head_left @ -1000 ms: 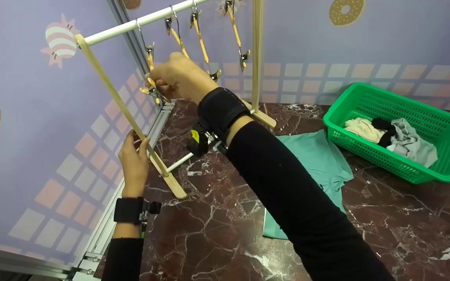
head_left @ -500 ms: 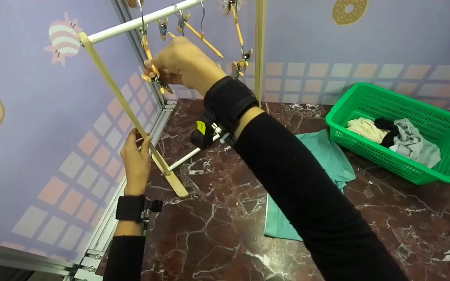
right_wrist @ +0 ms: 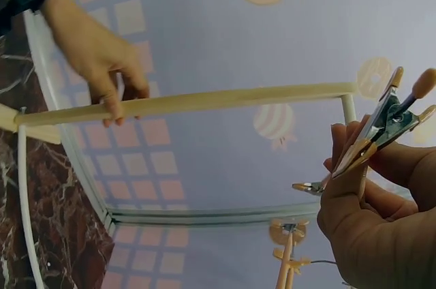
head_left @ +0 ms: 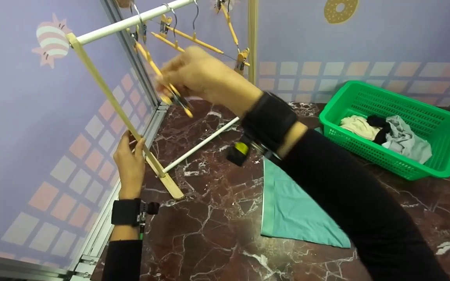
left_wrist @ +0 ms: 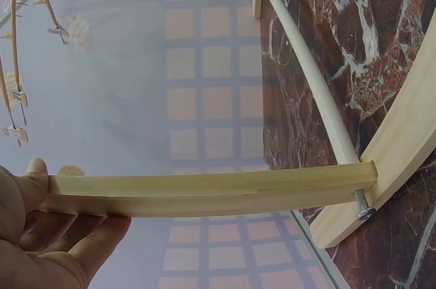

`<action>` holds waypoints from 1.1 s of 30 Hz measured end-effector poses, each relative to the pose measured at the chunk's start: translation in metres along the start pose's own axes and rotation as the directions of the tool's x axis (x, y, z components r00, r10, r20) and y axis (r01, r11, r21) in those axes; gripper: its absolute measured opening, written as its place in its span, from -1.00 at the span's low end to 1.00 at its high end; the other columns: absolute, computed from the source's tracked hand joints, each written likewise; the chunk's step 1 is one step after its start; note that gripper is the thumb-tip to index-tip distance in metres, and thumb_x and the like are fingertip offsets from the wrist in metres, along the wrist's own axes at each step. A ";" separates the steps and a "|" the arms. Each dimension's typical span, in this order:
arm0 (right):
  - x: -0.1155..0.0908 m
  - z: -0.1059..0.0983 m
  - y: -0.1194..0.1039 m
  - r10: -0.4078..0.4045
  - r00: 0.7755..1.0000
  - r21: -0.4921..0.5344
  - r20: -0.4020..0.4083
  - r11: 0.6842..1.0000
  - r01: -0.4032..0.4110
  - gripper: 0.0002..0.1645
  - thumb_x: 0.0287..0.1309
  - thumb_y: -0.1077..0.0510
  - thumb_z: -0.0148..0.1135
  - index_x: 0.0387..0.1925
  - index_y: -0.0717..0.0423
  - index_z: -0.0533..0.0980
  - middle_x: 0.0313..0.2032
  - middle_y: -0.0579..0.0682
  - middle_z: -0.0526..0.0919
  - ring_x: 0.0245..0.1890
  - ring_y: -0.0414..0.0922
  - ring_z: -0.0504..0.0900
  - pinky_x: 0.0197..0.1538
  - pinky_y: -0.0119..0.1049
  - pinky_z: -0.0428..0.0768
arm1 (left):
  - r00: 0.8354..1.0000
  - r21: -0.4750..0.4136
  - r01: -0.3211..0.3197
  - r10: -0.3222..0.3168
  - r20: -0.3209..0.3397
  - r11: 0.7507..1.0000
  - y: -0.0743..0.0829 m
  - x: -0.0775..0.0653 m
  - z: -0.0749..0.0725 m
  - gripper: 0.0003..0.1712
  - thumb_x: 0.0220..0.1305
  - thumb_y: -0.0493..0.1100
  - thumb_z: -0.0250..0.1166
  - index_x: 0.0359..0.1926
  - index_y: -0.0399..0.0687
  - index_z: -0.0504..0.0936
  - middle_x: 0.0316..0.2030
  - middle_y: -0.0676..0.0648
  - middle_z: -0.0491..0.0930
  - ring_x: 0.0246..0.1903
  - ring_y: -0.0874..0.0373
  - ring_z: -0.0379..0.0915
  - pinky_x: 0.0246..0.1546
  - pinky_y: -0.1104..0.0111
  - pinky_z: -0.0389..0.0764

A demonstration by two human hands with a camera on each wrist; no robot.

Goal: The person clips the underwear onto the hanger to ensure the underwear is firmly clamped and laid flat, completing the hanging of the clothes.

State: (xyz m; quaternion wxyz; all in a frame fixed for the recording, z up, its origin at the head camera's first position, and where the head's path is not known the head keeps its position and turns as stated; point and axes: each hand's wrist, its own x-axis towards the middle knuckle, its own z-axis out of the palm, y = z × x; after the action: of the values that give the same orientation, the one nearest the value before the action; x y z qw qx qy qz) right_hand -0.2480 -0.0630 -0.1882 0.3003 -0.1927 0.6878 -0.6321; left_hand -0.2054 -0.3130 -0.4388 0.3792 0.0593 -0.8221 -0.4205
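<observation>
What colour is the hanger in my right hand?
The hanger is orange-yellow; the head view shows it best.

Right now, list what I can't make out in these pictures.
Flat teal cloth: head view, partly hidden by the black fabric sleeve.
White round top rail: head view, far end cut off by the top edge.
Slim orange clip hanger: head view, partly covered by the blurred, bare right grip.
Crumpled grey cloth in the green perforated plastic basket: head view, full shape hidden by its folds.
</observation>
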 end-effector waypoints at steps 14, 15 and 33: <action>-0.072 -0.037 0.125 -0.099 0.995 -0.377 0.008 0.922 0.095 -0.63 0.37 0.18 0.27 0.16 0.16 0.59 -0.35 0.08 0.73 -0.48 -0.05 0.70 -0.46 -0.31 0.71 | 1.000 0.007 -0.008 0.008 0.007 1.000 0.003 0.001 0.003 -0.53 0.38 -0.28 0.28 0.24 -0.43 0.50 -0.02 -0.34 0.67 -0.01 -0.13 0.64 0.05 0.18 0.69; -0.076 -0.039 0.139 -0.096 0.995 -0.394 -0.011 0.915 0.084 -0.62 0.37 0.18 0.28 0.17 0.17 0.59 -0.37 0.06 0.73 -0.51 -0.09 0.66 -0.51 -0.36 0.67 | 1.000 0.007 -0.007 0.006 0.006 1.000 0.003 0.001 0.003 -0.53 0.38 -0.28 0.28 0.24 -0.42 0.50 -0.02 -0.34 0.67 -0.01 -0.13 0.64 0.05 0.19 0.69; -0.058 -0.056 0.332 -0.156 0.838 -0.509 -0.523 0.846 -0.160 -0.73 0.18 0.30 0.42 -0.09 0.36 0.69 -0.56 -0.02 0.71 -0.65 -0.17 0.60 -0.41 -0.27 0.63 | 1.000 0.014 -0.010 0.010 -0.007 1.000 0.003 -0.001 0.005 -0.51 0.36 -0.25 0.31 0.24 -0.41 0.52 -0.04 -0.32 0.68 -0.02 -0.12 0.66 0.05 0.30 0.69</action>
State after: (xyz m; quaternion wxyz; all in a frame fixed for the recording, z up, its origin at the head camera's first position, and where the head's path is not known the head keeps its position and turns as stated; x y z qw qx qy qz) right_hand -0.2032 0.0585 -0.5042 0.0271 -0.0797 0.8924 -0.4434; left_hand -0.2077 -0.3075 -0.4391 0.3837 0.0591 -0.8241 -0.4126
